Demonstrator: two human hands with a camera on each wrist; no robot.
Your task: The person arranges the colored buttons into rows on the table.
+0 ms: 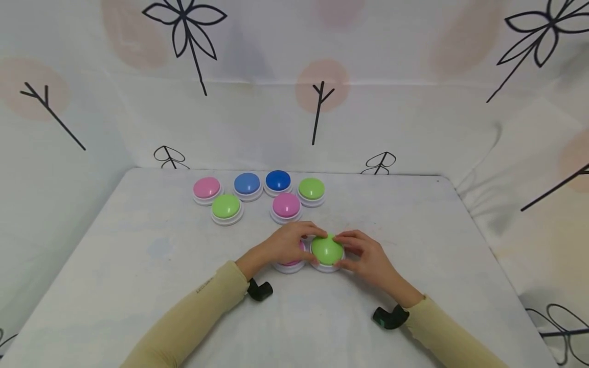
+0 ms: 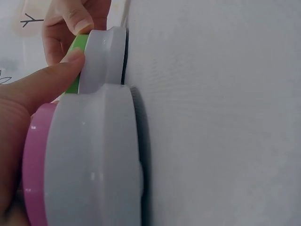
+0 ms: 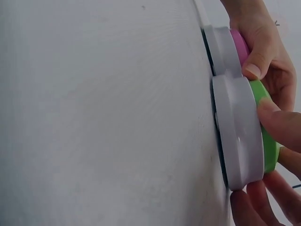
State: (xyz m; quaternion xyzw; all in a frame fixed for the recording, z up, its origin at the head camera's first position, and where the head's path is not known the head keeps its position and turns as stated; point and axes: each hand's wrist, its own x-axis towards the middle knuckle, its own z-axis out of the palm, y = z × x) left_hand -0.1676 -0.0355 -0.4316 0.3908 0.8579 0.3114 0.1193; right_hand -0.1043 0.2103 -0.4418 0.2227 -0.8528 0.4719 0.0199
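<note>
A green push button point(image 1: 327, 249) with a domed top and white round base sits on the white table, held between both hands. My left hand point(image 1: 284, 243) reaches over a pink push button point(image 1: 289, 268), its thumb and fingers at the green dome's left side. From the right, my right hand point(image 1: 370, 259) grips the same button. In the right wrist view its thumb presses the green edge point(image 3: 269, 141) while other fingers curl at the white base point(image 3: 239, 136). The pink button stands right beside the green one, partly hidden under my left hand.
Farther back on the table point(image 1: 414, 214) stand several more push buttons: a pink one point(image 1: 206, 188), a green one point(image 1: 226, 206), a light blue one point(image 1: 247, 183), a dark blue one point(image 1: 278, 180), another pink point(image 1: 286, 205) and another green point(image 1: 311, 189). A patterned cloth point(image 1: 257, 122) hangs behind.
</note>
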